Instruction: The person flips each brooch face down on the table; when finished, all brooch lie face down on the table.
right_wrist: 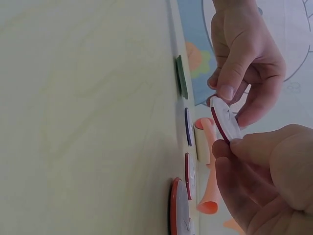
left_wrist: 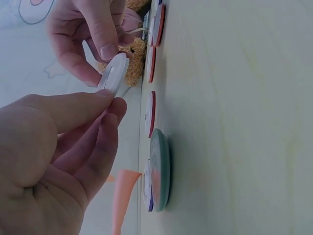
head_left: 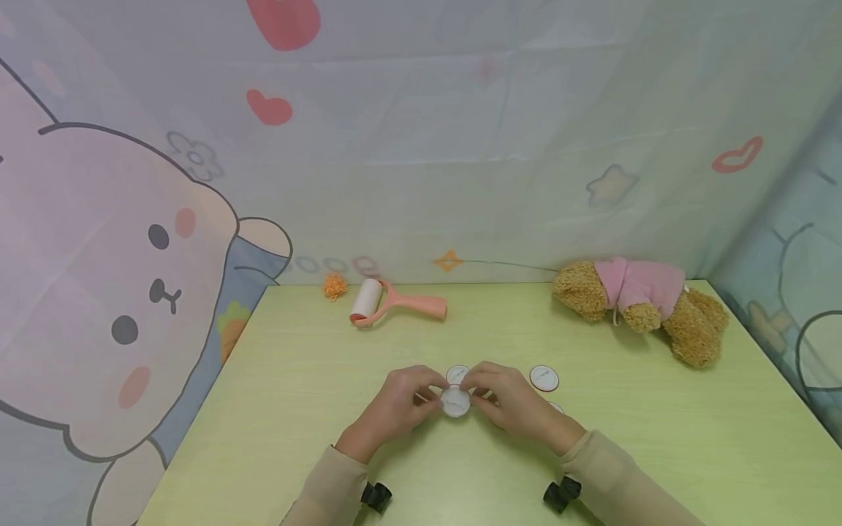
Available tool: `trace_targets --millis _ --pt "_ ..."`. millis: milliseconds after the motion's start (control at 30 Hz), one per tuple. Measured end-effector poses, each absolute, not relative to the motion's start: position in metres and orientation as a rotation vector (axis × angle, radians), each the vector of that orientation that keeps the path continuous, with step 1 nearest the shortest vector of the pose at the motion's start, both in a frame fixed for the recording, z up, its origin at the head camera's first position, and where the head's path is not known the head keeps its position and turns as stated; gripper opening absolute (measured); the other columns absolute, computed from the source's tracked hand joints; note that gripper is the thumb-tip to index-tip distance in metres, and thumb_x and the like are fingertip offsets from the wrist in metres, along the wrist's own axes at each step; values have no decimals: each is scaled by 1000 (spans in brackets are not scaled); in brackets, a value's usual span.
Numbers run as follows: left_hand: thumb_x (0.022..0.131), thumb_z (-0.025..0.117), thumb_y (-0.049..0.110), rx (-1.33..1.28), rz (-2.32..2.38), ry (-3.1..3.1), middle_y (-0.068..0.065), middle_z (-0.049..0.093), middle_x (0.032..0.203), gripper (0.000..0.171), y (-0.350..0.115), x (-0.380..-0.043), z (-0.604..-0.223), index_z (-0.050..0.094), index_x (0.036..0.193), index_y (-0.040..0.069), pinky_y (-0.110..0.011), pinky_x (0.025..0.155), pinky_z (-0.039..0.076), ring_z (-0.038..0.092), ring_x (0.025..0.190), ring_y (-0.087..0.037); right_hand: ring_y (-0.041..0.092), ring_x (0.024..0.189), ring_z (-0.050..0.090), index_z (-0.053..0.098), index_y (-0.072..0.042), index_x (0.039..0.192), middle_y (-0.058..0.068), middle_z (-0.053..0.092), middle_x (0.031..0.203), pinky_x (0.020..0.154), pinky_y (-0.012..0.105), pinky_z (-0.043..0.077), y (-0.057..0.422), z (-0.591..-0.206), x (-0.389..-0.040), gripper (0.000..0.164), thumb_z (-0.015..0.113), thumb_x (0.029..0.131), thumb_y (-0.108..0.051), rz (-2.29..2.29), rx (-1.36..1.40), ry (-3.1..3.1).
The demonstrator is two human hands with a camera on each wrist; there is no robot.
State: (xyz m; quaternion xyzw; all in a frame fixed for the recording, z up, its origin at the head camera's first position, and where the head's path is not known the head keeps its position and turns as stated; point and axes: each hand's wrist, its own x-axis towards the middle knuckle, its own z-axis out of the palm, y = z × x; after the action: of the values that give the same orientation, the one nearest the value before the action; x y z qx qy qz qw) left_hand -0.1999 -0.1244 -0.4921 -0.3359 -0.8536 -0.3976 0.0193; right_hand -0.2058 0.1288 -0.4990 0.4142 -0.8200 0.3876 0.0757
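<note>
Both hands hold one round white pin badge point(head_left: 455, 402) with a red rim and a thin dark line on its pale face. My left hand point(head_left: 403, 398) pinches its left edge between thumb and fingers. On the opposite edge, my right hand point(head_left: 516, 400) pinches it too. In both wrist views the badge is tilted and held above the table. Just behind it lies another white badge point(head_left: 458, 374). A red-rimmed badge point(head_left: 544, 378) rests to the right, and one more beside it is partly hidden by the right hand.
An orange-handled lint roller point(head_left: 401, 302) and a small orange tuft point(head_left: 335, 286) lie along the back edge of the pale table point(head_left: 283, 409). A brown teddy bear point(head_left: 641, 292) in pink lies at back right. The left wrist view shows a green disc point(left_wrist: 161, 171) against a badge.
</note>
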Motion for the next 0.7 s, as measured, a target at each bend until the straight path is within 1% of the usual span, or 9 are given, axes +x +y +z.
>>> trace_targets --millis 167,367,567,700 --pt "90 80 -3 -1034 -1269 -2678 -9 74 117 27 -124 -200 -491 77 115 6 -22 77 61 77 90 -22 17 89 74 74 -2 112 9 72 115 75 20 60 128 -500 -206 24 77 90 8 1182 1235 -2481" --pt "86 85 0 -1055 -1291 -2685 -11 72 120 34 -123 -198 -490 76 119 2 -22 77 61 76 90 -24 17 91 74 75 1 112 9 72 115 75 21 61 127 -500 -207 27 81 86 7 1207 1241 -2496" --pt "85 86 2 -1074 -1274 -2674 -11 72 118 32 -123 -197 -489 76 116 0 -20 77 60 75 90 -22 19 91 75 75 2 110 11 72 115 75 18 60 126 -501 -206 23 82 88 2 1207 1255 -2487" --pt "86 87 7 -1089 -1237 -2654 -11 74 117 30 -123 -197 -489 77 114 1 -23 78 61 74 91 -22 19 91 75 76 0 110 11 72 115 75 19 60 126 -502 -206 21 82 90 -2 1197 1246 -2486"
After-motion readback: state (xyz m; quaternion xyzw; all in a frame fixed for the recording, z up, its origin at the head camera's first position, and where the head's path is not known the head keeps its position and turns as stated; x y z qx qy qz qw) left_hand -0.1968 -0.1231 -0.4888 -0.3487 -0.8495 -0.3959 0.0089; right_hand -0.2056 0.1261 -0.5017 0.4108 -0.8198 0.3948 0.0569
